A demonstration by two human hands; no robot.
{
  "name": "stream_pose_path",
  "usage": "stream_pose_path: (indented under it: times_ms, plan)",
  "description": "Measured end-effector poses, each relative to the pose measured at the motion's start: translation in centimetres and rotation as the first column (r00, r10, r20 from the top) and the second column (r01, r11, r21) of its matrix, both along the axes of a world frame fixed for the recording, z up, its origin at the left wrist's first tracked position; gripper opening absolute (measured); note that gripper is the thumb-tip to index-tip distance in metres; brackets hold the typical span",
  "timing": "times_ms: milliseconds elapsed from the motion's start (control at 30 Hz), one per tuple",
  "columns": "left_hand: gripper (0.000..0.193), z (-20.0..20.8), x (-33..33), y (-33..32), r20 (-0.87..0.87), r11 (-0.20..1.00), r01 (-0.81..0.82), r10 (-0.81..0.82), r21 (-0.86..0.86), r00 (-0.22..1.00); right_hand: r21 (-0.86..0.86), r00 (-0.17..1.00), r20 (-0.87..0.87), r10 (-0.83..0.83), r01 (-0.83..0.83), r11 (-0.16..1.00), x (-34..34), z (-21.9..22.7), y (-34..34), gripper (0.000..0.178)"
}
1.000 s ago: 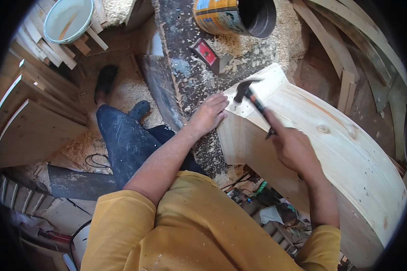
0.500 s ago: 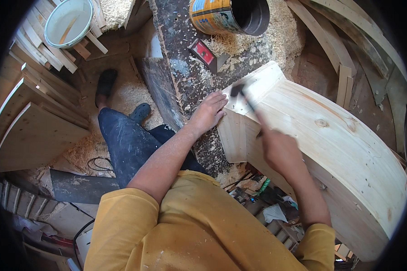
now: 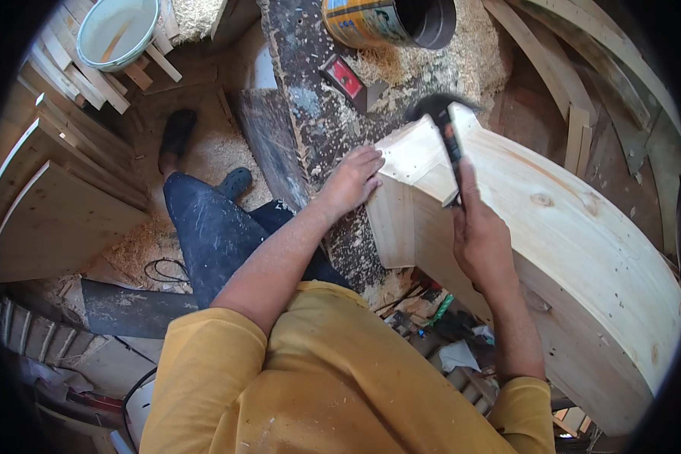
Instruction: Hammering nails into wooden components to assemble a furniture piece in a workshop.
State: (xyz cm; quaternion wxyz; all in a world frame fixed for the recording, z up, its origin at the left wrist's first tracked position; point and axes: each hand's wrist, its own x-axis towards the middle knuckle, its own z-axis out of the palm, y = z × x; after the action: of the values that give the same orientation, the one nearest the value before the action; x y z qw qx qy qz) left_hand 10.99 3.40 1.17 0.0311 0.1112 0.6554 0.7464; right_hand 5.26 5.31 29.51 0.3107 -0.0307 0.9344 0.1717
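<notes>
My right hand [image 3: 484,246] is wrapped round the dark handle of a hammer [image 3: 451,147], its head blurred by motion above the end of a curved wooden piece [image 3: 583,227]. This large pale piece runs from the bench to the lower right, with knots and small dark spots on its top. A short flat board [image 3: 415,157] forms its near-left end. My left hand [image 3: 353,180] grips the corner of that end, fingers bent at the edge. Whether a nail stands under the hammer cannot be made out.
The worn workbench [image 3: 304,102] carries sawdust, a red-and-dark block-shaped object [image 3: 344,77] and a tipped yellow can [image 3: 367,23]. Curved boards [image 3: 60,219] lean at the left. A whitish bucket [image 3: 119,34] stands on wood strips. More curved timbers [image 3: 541,60] lie at the far right.
The hammer has risen off the end board and swung up and away, my right hand moving slightly right. My left hand keeps its place at the corner.
</notes>
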Motion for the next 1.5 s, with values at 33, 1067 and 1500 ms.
stream_pose_path:
  times_ms: [33, 1067, 1500]
  plan:
    - [0.037, -0.2, -0.8, -0.2, -0.013, 1.0, -0.014, 0.014, -0.015, 1.0, 0.001, 1.0, -0.007, -0.001, 0.001, 1.0, 0.2, -0.1, 0.4, 0.069]
    - [0.024, 4.9, -3.3, -1.0, 0.525, 0.857, -0.175, -0.125, 0.484, 0.842, -0.949, 0.711, -0.036, -0.702, 0.197, 0.248, 4.1, 3.4, 4.0, 0.025]
    - [0.021, 4.0, -4.1, 1.0, 0.524, 0.837, -0.095, -0.245, 0.539, 0.816, -0.838, 0.727, -0.192, -0.66, 0.228, 0.496, 2.7, 5.2, 3.1, 0.042]
